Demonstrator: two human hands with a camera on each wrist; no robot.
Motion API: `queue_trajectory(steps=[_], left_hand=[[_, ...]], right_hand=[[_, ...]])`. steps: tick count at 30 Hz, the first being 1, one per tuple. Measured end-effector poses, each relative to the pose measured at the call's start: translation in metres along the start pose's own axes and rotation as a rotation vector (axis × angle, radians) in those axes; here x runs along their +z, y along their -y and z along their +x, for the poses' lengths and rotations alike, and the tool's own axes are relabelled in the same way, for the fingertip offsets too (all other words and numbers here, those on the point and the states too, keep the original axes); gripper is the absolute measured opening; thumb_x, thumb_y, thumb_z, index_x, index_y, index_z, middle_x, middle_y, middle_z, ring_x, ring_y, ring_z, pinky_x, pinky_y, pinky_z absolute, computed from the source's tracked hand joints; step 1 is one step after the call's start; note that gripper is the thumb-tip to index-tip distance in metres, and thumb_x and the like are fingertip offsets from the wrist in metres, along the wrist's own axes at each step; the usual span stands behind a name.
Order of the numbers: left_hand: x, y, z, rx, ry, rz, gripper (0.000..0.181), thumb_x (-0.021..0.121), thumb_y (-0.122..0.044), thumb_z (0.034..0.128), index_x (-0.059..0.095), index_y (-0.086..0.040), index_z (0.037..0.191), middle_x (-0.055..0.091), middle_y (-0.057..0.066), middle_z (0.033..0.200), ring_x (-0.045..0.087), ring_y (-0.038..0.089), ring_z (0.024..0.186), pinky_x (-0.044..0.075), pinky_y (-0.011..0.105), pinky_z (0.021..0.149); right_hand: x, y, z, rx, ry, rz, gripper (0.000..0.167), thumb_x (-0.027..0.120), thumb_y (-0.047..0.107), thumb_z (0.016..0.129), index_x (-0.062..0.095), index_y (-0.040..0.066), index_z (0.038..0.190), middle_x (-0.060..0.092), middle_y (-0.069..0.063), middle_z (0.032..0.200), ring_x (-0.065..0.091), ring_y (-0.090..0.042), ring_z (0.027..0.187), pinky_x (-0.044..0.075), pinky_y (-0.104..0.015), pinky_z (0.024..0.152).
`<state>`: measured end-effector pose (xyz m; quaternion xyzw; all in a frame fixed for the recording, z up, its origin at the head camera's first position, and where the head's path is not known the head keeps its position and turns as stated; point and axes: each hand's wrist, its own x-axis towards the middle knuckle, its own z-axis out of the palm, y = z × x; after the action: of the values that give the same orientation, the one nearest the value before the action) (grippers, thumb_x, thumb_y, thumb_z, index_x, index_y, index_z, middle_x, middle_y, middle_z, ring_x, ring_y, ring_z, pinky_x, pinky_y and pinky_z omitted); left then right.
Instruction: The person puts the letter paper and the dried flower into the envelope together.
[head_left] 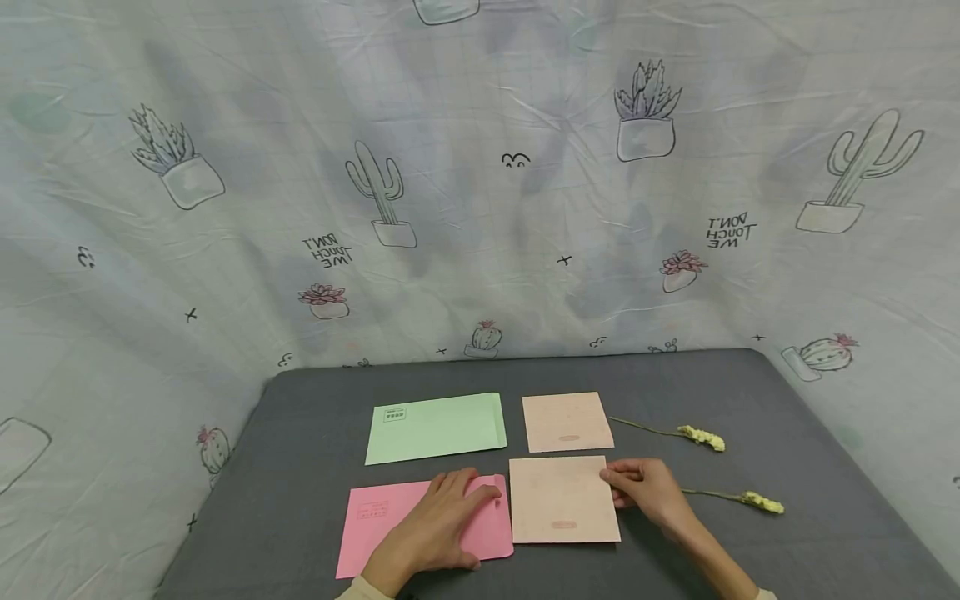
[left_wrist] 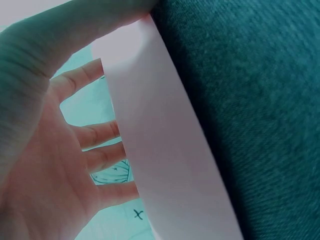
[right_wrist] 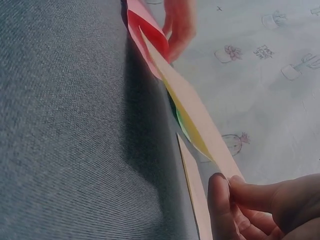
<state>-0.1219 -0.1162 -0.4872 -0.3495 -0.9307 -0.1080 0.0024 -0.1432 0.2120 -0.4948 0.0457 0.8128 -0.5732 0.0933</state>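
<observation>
My left hand [head_left: 442,525] lies across the pink envelope [head_left: 375,529], its fingers on the far part and its thumb at the near edge. The left wrist view shows the fingers [left_wrist: 102,156] partly hidden behind the envelope [left_wrist: 165,130]. In the right wrist view the envelope's mouth [right_wrist: 145,37] gapes. A square beige card [head_left: 562,496] has its left edge at that mouth; whether its tip is inside is hard to tell. My right hand [head_left: 645,492] pinches the card's right edge between thumb and fingers, and the card [right_wrist: 200,112] is raised off the table there.
A light green envelope [head_left: 435,429] and a second beige card [head_left: 567,422] lie farther back on the dark grey table [head_left: 315,433]. Two yellow dried flower stems, a far one [head_left: 701,437] and a near one [head_left: 762,502], lie at the right. A cactus-print cloth [head_left: 480,208] hangs behind.
</observation>
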Motion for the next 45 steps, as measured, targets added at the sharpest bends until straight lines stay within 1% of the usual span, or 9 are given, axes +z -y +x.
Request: queue_trajectory(steps=[4,10,13,19,26,36,45], left_hand=[[0.0,0.0,0.0,-0.005,0.007,0.001,0.085,0.091,-0.044,0.058,0.053,-0.027,0.131,0.049,0.008,0.13,0.045,0.021,0.122,0.037,0.046,0.105],[0.001,0.0,0.002,-0.008,0.02,0.007,0.086,0.091,-0.045,0.058,0.052,-0.028,0.133,0.048,0.007,0.128,0.045,0.021,0.121,0.037,0.046,0.104],[0.001,0.0,0.001,-0.005,0.02,0.006,0.086,0.091,-0.044,0.058,0.053,-0.027,0.133,0.049,0.007,0.129,0.045,0.022,0.121,0.037,0.047,0.104],[0.002,0.0,0.0,0.006,0.008,0.011,0.084,0.092,-0.044,0.057,0.054,-0.027,0.13,0.049,0.008,0.129,0.045,0.022,0.121,0.038,0.048,0.104],[0.002,0.001,0.0,0.03,0.0,0.028,0.083,0.092,-0.044,0.0572,0.054,-0.026,0.128,0.048,0.008,0.129,0.045,0.021,0.121,0.038,0.046,0.103],[0.002,0.002,0.001,0.036,-0.005,0.033,0.082,0.092,-0.045,0.0578,0.054,-0.026,0.128,0.049,0.008,0.129,0.045,0.021,0.122,0.038,0.045,0.103],[0.001,0.002,0.002,0.018,0.007,0.005,0.083,0.092,-0.043,0.058,0.054,-0.026,0.129,0.048,0.009,0.131,0.044,0.023,0.124,0.038,0.052,0.105]], right_hand=[[-0.002,-0.002,0.002,-0.01,0.03,0.009,0.033,0.067,0.012,0.092,0.064,-0.016,0.108,0.067,-0.008,0.076,0.065,-0.017,0.067,0.058,-0.029,0.059],[-0.002,-0.004,0.004,-0.046,0.15,0.038,0.034,0.067,0.014,0.093,0.064,-0.017,0.106,0.069,-0.008,0.078,0.067,-0.013,0.065,0.058,-0.028,0.06],[0.001,-0.005,0.004,-0.057,0.183,0.039,0.033,0.067,0.013,0.092,0.065,-0.017,0.105,0.068,-0.006,0.077,0.066,-0.012,0.064,0.058,-0.028,0.06],[0.006,-0.005,0.003,-0.082,0.207,0.006,0.028,0.066,0.008,0.092,0.065,-0.017,0.103,0.068,-0.009,0.076,0.066,-0.016,0.063,0.059,-0.031,0.058],[0.009,-0.005,0.005,-0.077,0.219,-0.041,0.026,0.065,0.006,0.092,0.065,-0.017,0.104,0.069,-0.011,0.077,0.067,-0.021,0.064,0.058,-0.033,0.057],[0.008,0.001,0.008,-0.065,0.237,-0.035,0.026,0.066,0.005,0.091,0.066,-0.018,0.103,0.07,-0.011,0.077,0.066,-0.017,0.063,0.058,-0.031,0.057],[0.007,0.003,0.011,-0.076,0.246,-0.041,0.025,0.066,0.004,0.09,0.066,-0.018,0.102,0.069,-0.011,0.076,0.066,-0.015,0.062,0.058,-0.03,0.057]])
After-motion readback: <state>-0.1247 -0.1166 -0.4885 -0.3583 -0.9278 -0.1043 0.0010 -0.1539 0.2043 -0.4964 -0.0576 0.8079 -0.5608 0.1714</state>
